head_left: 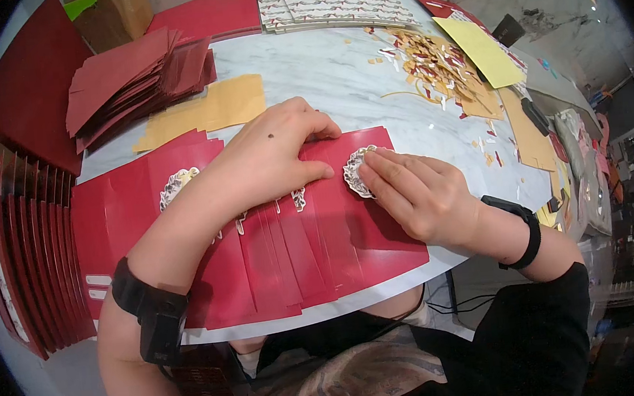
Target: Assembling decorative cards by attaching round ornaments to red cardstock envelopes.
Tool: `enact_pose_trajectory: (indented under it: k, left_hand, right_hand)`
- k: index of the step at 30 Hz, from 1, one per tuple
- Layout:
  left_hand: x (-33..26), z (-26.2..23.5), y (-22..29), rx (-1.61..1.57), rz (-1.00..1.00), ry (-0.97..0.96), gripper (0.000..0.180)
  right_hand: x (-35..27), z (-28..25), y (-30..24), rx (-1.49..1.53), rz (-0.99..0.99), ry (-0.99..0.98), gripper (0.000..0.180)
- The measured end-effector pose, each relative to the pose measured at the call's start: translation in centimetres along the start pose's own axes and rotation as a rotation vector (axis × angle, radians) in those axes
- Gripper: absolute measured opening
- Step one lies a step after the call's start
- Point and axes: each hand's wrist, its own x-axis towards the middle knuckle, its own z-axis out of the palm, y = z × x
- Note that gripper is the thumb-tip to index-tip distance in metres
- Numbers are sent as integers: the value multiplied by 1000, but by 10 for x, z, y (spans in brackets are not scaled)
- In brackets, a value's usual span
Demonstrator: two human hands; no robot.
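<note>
Overlapping red glossy card sheets (263,270) are fanned across the near side of the table. At the right end of the fan, a round scalloped sticker (354,170) with a white and dark pattern lies on the topmost sheet. The fingers of my right hand (422,192) are closed together on the sticker's right part; the thumb is hidden. Over the middle of the fan, my left hand (271,145) is open, its thumb apart from the curled fingers, with nothing seen in it. Another scalloped sticker (176,186) shows partly behind my left forearm.
Dark red folded card pieces (130,82) are stacked at the far left, beside tan paper (204,111). Folded red cards (32,260) stand at the left edge. Patterned sheets (334,4) lie at the back. Paper scraps (445,70) and a yellow sheet (479,50) are at the far right.
</note>
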Motion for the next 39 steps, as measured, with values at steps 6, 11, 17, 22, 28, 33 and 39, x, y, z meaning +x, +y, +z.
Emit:
enact_pose_trajectory:
  k: [6, 11, 17, 22, 28, 33, 39]
  left_hand:
    - [1, 1, -3, 10, 5, 1, 42]
    - [1, 0, -1, -12, -3, -4, 43]
    - [1, -1, -1, -13, -1, -12, 43]
    - [0, -2, -1, -15, -4, -13, 43]
    - [2, 0, 1, -11, 5, -16, 43]
    - [-1, -2, 0, 1, 3, -32, 43]
    - [5, -8, 5, 2, 6, -88, 44]
  right_hand:
    - [-2, 2, 0, 4, -14, 3, 33]
    - [-3, 4, -1, 24, -16, 5, 34]
    - [-3, 3, 0, 57, -13, -52, 34]
    - [-2, 2, 1, 77, -14, -65, 35]
    - [-4, 0, 4, 109, -23, -85, 35]
    - [3, -9, 8, 309, 26, -118, 38]
    - [19, -40, 47, 579, 328, -537, 36]
